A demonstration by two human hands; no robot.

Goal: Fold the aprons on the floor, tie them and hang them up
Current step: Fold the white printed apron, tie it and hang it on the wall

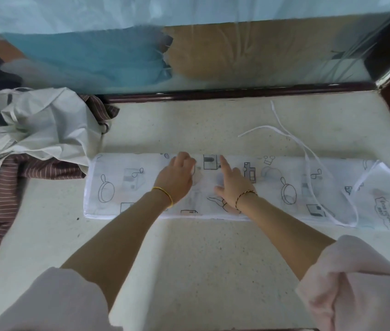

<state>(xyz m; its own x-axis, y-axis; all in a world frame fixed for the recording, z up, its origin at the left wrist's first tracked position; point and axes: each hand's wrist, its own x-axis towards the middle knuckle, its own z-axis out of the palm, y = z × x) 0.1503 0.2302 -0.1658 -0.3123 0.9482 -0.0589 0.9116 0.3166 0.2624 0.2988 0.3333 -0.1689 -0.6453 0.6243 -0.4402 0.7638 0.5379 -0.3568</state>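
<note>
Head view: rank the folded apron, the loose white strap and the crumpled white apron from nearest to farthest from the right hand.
1. The folded apron: directly under the right hand, which touches it.
2. The loose white strap: on the floor beyond, to the right.
3. The crumpled white apron: far left, past the left hand.

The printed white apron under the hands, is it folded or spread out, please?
Folded: the printed apron lies as a long, narrow, layered strip.
</note>
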